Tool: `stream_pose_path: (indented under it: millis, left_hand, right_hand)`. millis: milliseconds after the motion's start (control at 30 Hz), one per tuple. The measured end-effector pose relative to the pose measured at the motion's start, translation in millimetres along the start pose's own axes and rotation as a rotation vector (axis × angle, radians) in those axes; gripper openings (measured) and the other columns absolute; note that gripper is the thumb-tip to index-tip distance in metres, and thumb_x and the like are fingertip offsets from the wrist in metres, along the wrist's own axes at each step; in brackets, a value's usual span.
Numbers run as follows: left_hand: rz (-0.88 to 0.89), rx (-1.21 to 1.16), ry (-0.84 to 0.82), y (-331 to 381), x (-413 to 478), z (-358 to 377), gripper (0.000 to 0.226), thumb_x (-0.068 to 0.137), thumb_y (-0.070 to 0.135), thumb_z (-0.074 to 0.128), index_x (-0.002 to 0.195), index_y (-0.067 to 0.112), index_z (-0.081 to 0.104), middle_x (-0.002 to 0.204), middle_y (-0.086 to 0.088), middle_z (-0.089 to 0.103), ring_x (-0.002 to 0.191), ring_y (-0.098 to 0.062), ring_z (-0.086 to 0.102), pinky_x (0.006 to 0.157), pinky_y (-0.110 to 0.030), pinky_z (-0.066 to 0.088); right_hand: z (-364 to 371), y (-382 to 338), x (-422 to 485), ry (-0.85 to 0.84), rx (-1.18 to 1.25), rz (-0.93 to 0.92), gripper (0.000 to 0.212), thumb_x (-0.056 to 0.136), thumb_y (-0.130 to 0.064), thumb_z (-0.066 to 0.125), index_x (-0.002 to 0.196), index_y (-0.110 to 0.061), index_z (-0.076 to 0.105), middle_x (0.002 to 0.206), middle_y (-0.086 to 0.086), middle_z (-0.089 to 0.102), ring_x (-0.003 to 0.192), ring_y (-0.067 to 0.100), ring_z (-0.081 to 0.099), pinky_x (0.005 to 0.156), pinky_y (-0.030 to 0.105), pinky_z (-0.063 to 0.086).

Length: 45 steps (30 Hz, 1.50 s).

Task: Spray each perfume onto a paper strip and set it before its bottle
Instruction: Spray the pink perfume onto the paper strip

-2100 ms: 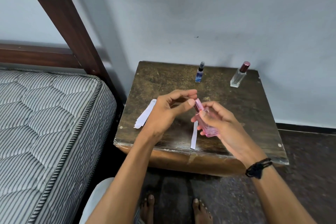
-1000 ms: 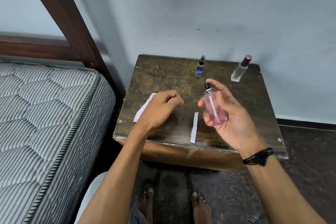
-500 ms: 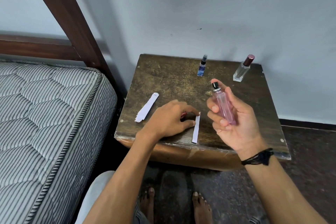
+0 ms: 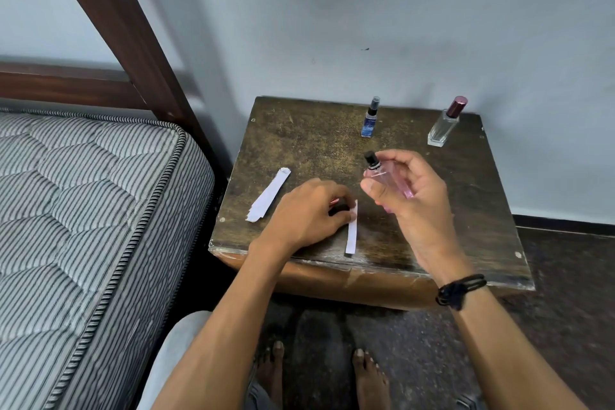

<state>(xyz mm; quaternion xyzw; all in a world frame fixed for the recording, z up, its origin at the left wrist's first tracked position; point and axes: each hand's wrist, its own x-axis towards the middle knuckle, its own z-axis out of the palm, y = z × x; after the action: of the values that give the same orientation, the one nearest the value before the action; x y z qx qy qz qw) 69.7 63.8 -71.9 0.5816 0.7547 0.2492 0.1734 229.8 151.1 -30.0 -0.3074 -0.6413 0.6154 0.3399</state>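
My right hand (image 4: pixel 412 196) is shut on a pink perfume bottle (image 4: pixel 392 178), uncapped, its black nozzle up and pointing left, held above the wooden table (image 4: pixel 299 143). My left hand (image 4: pixel 306 213) rests on the table with the bottle's pink cap (image 4: pixel 334 201) tucked in its fingers. Its thumb and fingertips touch the upper end of a single white paper strip (image 4: pixel 351 240) that lies near the front edge. A small blue bottle (image 4: pixel 369 120) and a clear bottle with a maroon cap (image 4: pixel 444 128) stand at the back.
A small stack of paper strips (image 4: pixel 269 195) lies on the table's left side. A striped mattress (image 4: pixel 83 210) and a dark wooden bedpost (image 4: pixel 126 27) are to the left. The wall is right behind the table. My bare feet (image 4: pixel 319 373) are below the front edge.
My left hand pulled the cap off the pink bottle, then came down onto the single strip. My right hand turned the bottle upright and lifted it to the right of the strip.
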Motion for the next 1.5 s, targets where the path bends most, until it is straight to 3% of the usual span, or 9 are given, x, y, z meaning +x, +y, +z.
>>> stream_pose_path:
  millis: [67, 400, 567, 833, 967, 1067, 1133, 1233, 1500]
  left_hand:
    - [-0.009, -0.002, 0.007, -1, 0, -1, 0.012, 0.087, 0.042, 0.070, 0.096, 0.034, 0.068, 0.091, 0.015, 0.065, 0.095, -0.013, 0.058, 0.084, -0.043, 0.052]
    - [-0.014, -0.017, 0.004, -2, 0, 1, 0.013, 0.086, 0.043, 0.070, 0.096, 0.036, 0.067, 0.089, 0.018, 0.061, 0.094, -0.011, 0.056, 0.084, -0.039, 0.050]
    - [-0.027, -0.069, 0.028, -3, -1, 3, 0.012, 0.085, 0.043, 0.074, 0.094, 0.037, 0.068, 0.087, 0.022, 0.059, 0.092, -0.007, 0.057, 0.084, -0.035, 0.049]
    - [-0.028, -0.069, 0.036, -3, -2, 3, 0.015, 0.085, 0.044, 0.073, 0.096, 0.036, 0.070, 0.093, 0.022, 0.065, 0.096, -0.008, 0.060, 0.085, -0.036, 0.050]
    - [-0.039, -0.081, 0.038, -4, -1, 4, 0.015, 0.084, 0.044, 0.074, 0.095, 0.035, 0.071, 0.094, 0.019, 0.068, 0.095, -0.009, 0.060, 0.085, -0.036, 0.050]
    - [-0.040, -0.085, 0.039, -4, -1, 4, 0.016, 0.084, 0.044, 0.075, 0.096, 0.034, 0.071, 0.096, 0.017, 0.070, 0.096, -0.009, 0.061, 0.086, -0.036, 0.050]
    - [-0.039, -0.084, 0.039, -4, -1, 3, 0.016, 0.084, 0.044, 0.075, 0.095, 0.034, 0.071, 0.098, 0.016, 0.071, 0.097, -0.009, 0.062, 0.086, -0.035, 0.049]
    - [-0.041, -0.075, 0.037, -3, -1, 3, 0.016, 0.085, 0.046, 0.074, 0.095, 0.035, 0.070, 0.098, 0.016, 0.071, 0.098, -0.010, 0.061, 0.085, -0.034, 0.048]
    - [-0.035, -0.085, 0.024, -4, 0, 4, 0.015, 0.085, 0.046, 0.073, 0.095, 0.036, 0.069, 0.096, 0.016, 0.070, 0.096, -0.010, 0.061, 0.086, -0.037, 0.050]
  right_hand:
    - [2, 0, 0, 0.000, -0.041, -0.067, 0.041, 0.081, -0.004, 0.084, 0.116, -0.018, 0.067, 0.108, 0.005, 0.075, 0.100, 0.011, 0.074, 0.095, 0.023, 0.056]
    - [4, 1, -3, 0.023, -0.193, -0.199, 0.041, 0.081, -0.004, 0.085, 0.113, -0.019, 0.064, 0.106, -0.007, 0.070, 0.097, 0.001, 0.073, 0.091, 0.017, 0.054]
    - [3, 5, -3, 0.031, -0.280, -0.247, 0.041, 0.082, -0.012, 0.087, 0.111, -0.032, 0.064, 0.110, -0.017, 0.068, 0.110, 0.009, 0.069, 0.098, 0.028, 0.055]
    - [1, 4, -3, 0.033, -0.223, -0.233, 0.038, 0.082, -0.005, 0.085, 0.112, -0.017, 0.064, 0.107, -0.007, 0.069, 0.097, -0.006, 0.070, 0.086, 0.011, 0.052]
    - [3, 3, -3, 0.012, -0.159, -0.210, 0.039, 0.082, -0.002, 0.083, 0.113, -0.015, 0.063, 0.105, 0.002, 0.070, 0.093, -0.001, 0.073, 0.087, 0.015, 0.054]
    - [4, 1, -3, 0.018, -0.035, -0.156, 0.039, 0.082, -0.008, 0.083, 0.115, -0.018, 0.064, 0.102, 0.006, 0.075, 0.094, 0.014, 0.076, 0.088, 0.032, 0.059]
    - [4, -4, -2, -0.015, 0.209, -0.007, 0.039, 0.085, -0.013, 0.078, 0.120, -0.019, 0.063, 0.098, 0.013, 0.075, 0.082, 0.024, 0.071, 0.074, 0.041, 0.059]
    - [4, -7, -1, -0.113, 0.548, 0.201, 0.038, 0.090, -0.016, 0.068, 0.127, -0.021, 0.060, 0.086, 0.012, 0.069, 0.067, 0.022, 0.061, 0.053, 0.030, 0.052]
    - [4, -10, -2, -0.241, 0.778, 0.329, 0.032, 0.106, -0.031, 0.045, 0.135, -0.031, 0.057, 0.077, 0.006, 0.052, 0.041, 0.008, 0.045, 0.033, 0.015, 0.033]
